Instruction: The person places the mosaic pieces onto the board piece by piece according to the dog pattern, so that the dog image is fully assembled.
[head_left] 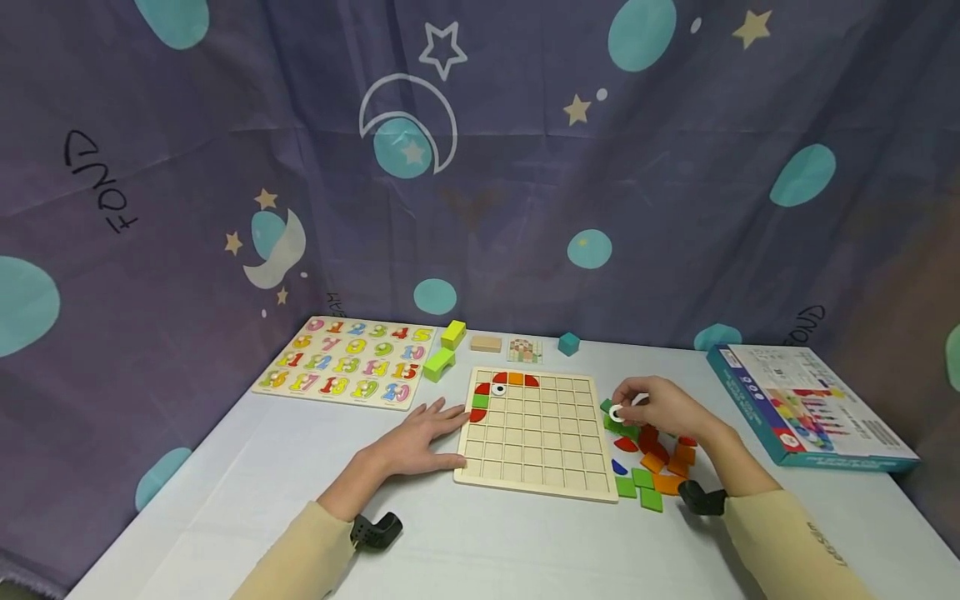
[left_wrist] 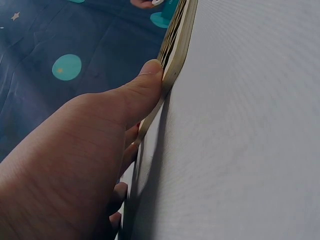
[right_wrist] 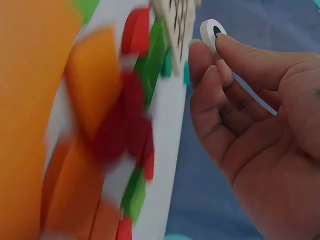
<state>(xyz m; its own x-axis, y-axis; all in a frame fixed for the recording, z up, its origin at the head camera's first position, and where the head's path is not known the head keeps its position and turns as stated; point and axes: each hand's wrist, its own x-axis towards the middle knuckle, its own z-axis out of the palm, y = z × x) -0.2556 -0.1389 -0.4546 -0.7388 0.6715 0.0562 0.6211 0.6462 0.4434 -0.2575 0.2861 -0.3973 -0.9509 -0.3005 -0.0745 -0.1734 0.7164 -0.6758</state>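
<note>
White eye disc point(head_left: 617, 412) pinched by right hand point(head_left: 663, 408) fingers point(right_wrist: 210, 75), right of centre, above loose coloured tiles point(head_left: 652, 467). Left hand point(head_left: 416, 437) laid flat, fingers spread, thumb touching grid board point(head_left: 536, 454) left edge. Number puzzle point(head_left: 348, 371) seen upper left on desk point(head_left: 487, 550); boxed game point(head_left: 806, 408) far right, print unreadable. "FOND" written on backdrop point(head_left: 97, 179).

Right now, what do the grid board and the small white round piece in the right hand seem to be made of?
The grid board looks like pale unfinished wood: a light tan, matte face, and the left wrist view shows a layered edge, perhaps plywood. The white round piece, pinched by the right hand, seems to be painted wood with a smooth white coat and a dark dot; plastic cannot be ruled out.
</note>
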